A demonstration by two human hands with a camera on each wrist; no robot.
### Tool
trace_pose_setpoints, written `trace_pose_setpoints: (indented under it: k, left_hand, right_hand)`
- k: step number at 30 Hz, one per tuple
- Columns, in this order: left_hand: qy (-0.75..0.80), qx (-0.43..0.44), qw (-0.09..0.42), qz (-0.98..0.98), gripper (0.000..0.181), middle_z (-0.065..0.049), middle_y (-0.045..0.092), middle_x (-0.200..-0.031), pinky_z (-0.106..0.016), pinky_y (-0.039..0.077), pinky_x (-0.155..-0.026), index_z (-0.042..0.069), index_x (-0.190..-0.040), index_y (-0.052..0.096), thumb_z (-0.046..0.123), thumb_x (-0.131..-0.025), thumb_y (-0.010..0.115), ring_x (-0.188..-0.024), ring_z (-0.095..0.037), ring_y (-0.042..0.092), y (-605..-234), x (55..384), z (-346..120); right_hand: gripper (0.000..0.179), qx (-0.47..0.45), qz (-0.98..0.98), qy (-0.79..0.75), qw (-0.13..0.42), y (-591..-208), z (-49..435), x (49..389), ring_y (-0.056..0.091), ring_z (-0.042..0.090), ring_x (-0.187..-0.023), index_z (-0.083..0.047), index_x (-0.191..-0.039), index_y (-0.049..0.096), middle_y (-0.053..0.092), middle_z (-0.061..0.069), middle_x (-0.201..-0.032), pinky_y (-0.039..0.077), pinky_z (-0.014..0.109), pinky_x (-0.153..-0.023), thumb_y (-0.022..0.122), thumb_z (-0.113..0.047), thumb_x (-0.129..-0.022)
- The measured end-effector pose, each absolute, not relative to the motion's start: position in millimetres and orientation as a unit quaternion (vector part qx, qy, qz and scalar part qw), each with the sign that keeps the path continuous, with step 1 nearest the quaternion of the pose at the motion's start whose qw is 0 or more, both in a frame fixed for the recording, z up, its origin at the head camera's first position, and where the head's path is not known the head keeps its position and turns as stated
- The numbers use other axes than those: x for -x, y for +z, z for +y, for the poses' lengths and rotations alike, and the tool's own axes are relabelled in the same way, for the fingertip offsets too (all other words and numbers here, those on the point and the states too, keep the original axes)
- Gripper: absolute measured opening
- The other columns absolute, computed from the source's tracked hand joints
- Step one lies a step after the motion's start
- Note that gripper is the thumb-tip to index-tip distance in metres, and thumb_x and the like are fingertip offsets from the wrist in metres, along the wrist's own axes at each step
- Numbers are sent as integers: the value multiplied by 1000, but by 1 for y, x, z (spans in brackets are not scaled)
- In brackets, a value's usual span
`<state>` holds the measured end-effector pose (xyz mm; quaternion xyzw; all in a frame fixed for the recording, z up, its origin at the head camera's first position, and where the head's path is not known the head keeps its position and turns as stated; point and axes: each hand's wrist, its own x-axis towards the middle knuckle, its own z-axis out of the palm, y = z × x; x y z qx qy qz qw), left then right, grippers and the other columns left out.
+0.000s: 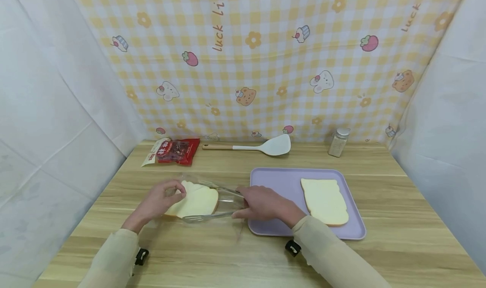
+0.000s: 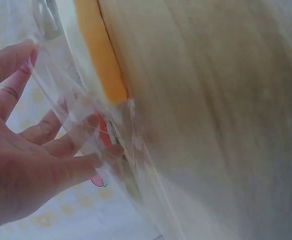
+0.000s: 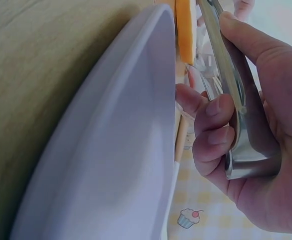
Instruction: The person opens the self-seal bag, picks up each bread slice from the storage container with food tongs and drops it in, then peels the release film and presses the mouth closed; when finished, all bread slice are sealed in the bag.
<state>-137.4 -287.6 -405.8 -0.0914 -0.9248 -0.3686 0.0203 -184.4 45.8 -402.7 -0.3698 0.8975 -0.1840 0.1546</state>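
Observation:
My left hand point(image 1: 157, 201) pinches the edge of a clear plastic bag point(image 2: 141, 150) with its fingertips, seen in the left wrist view. A bread slice point(image 1: 199, 201) with a brown crust lies at the bag, beside this hand. From the right, my right hand point(image 1: 265, 203) grips metal tongs point(image 3: 258, 145) near their hinged end. The tongs' arms are spread, one along the far side of the slice and one along its near side. Another bread slice point(image 1: 325, 201) lies on the right part of a lilac tray point(image 1: 275, 182).
Behind the hands lie a red packet point(image 1: 176, 151) of dark food and a white spatula point(image 1: 276, 145) with a wooden handle. A small glass shaker point(image 1: 338, 143) stands at the back right. A checked cloth point(image 1: 265, 68) hangs behind the wooden table point(image 1: 212, 258).

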Motion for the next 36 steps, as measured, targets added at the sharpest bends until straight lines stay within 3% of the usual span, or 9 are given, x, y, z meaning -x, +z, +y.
trace_pose_setpoints:
  k: [8, 19, 27, 36]
  left_hand:
    - [-313, 97, 41, -944, 13, -11, 72, -115, -58, 47, -101, 19, -89, 72, 8, -97, 74, -118, -37, 63, -406, 142, -282]
    - [-297, 103, -20, -949, 5, -9, 72, -120, -39, 44, -86, 17, -97, 72, 17, -102, 70, -100, -25, 58, -404, 142, -280]
    - [-292, 110, -22, -950, 6, -8, 72, -115, -41, 45, -89, 16, -95, 72, 14, -100, 70, -101, -26, 59, -407, 145, -282]
    - [-277, 99, -23, -956, 4, -10, 71, -108, -38, 45, -81, 15, -97, 71, 14, -101, 69, -87, -21, 54, -403, 143, -284]
  right_hand:
    - [76, 374, 897, -185, 146, -406, 46, 185, 57, 5, -69, -9, -152, 50, 61, -10, -79, 48, 29, -64, 73, -56, -96]
    - [68, 378, 892, -194, 153, -408, 47, 186, 57, 5, -66, -11, -146, 54, 61, -10, -79, 48, 28, -61, 73, -55, -97]
    - [68, 371, 896, -191, 151, -403, 49, 185, 58, 5, -70, -10, -144, 55, 62, -11, -81, 49, 29, -64, 73, -55, -96]
    - [73, 350, 905, -188, 152, -393, 61, 186, 59, 6, -77, -10, -150, 53, 62, -11, -85, 50, 33, -72, 73, -54, -96]
